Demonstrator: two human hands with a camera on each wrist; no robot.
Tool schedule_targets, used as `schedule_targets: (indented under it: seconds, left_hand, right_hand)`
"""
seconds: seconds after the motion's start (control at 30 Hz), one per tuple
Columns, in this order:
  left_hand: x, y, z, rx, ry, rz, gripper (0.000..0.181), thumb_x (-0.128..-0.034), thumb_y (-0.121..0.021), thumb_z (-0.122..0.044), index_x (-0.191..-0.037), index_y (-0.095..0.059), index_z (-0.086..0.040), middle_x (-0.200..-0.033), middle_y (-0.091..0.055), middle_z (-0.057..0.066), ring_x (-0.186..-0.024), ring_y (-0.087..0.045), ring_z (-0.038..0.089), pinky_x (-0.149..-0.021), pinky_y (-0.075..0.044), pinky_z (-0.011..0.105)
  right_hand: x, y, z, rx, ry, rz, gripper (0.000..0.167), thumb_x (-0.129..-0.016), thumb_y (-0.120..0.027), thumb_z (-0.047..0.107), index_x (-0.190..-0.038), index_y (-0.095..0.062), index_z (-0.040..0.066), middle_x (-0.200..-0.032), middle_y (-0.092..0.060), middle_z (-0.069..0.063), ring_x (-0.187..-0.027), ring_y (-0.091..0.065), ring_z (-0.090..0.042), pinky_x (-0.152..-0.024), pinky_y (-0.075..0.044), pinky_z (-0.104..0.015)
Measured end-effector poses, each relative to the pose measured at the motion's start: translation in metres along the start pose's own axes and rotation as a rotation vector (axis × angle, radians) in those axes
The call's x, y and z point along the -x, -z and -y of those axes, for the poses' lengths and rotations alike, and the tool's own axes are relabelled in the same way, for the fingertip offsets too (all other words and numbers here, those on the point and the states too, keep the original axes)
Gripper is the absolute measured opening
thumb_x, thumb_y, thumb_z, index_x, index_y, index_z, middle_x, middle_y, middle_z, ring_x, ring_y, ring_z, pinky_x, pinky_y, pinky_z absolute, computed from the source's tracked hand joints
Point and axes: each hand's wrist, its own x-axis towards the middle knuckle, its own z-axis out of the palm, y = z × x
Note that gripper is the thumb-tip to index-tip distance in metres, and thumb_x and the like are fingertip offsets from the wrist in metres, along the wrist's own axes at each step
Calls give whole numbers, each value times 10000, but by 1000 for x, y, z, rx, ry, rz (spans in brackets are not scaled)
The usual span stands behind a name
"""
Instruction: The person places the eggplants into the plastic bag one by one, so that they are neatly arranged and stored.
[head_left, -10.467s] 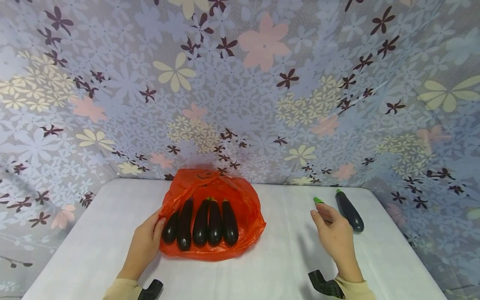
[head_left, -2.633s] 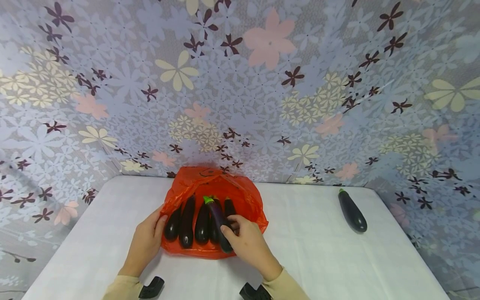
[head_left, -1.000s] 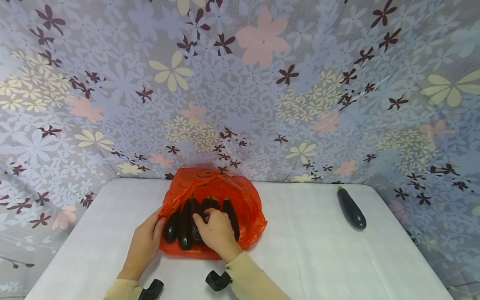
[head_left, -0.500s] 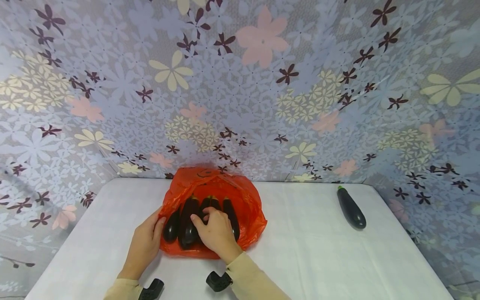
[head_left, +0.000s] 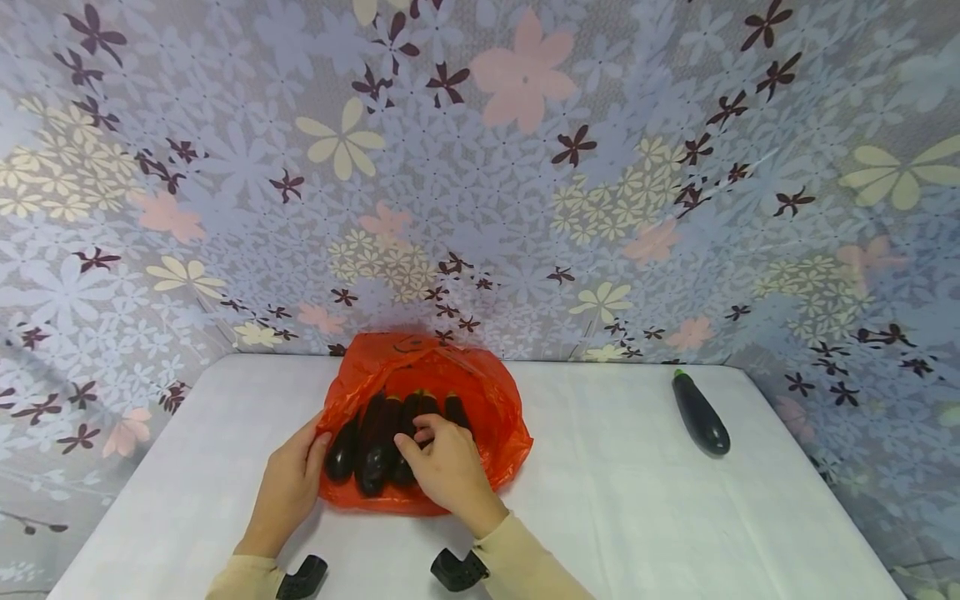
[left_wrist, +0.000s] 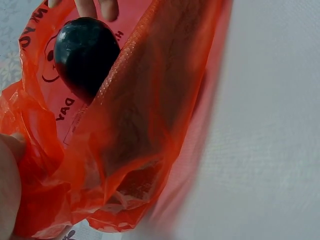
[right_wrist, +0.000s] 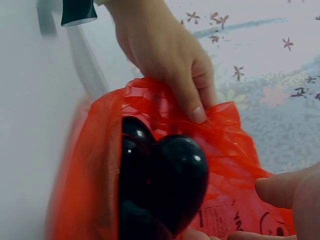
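Observation:
An orange-red plastic bag (head_left: 360, 360) lies on the white table, its mouth facing me. Inside it several dark eggplants (head_left: 380, 454) lie side by side, one resting on top of others. My left hand (head_left: 291, 479) pinches the bag's left edge between thumb and fingers; the right wrist view shows this left hand (right_wrist: 165, 57) at the rim too. Over the eggplants hovers my right hand (head_left: 453, 468), thumb and fingers spread apart with nothing between them. It hides part of the eggplants on the right. The left wrist view shows one rounded eggplant end (left_wrist: 82, 52) in the bag's mouth.
One more eggplant (head_left: 701, 417), green stem pointing away, lies on the white-covered table (head_left: 600, 500) at the right. A flower-patterned cloth (head_left: 480, 208) rises behind the table and at both sides.
My right hand carried an eggplant from the right into the bag, set it on the left ones and let go. It has just drawn back slightly rightward. The left hand keeps its hold.

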Motion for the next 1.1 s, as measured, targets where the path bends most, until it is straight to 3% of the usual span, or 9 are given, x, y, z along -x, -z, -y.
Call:
schedule_targets:
  seconds: [0.3,0.8,1.1]
  left_hand:
    - [0,2,-1,4,22,18,405,-1014,-578,-60,-1404,-534,38,-1285,-642,238,-1175,-621,427,-990,-470,588]
    - [0,1,1,2,4,2,398,-1009,-583,-50,-1396,-544,30,-1275,-651,227,-1172,-625,420,-986,-469,582]
    - [0,0,1,9,-8,-3,401,-1006,-587,-45,-1399,-548,26,-1273,-655,216,-1176,-627,406,-991,-462,569]
  right_hand:
    - [11,21,4,-3,56,9,471,-959,-679,392,-1233,-665,9,-976,-698,-13,-752,-623,-65,-693,-559,-249]
    - [28,56,7,-31,43,-6,445,-957,-689,380,-1259,-663,54,-1018,-689,9,-854,-650,-103,-767,-572,-269]
    - [39,79,-4,-18,28,-92,372,-947,-711,329,-1230,-679,90,-1006,-697,48,-860,-652,-94,-740,-574,-245]
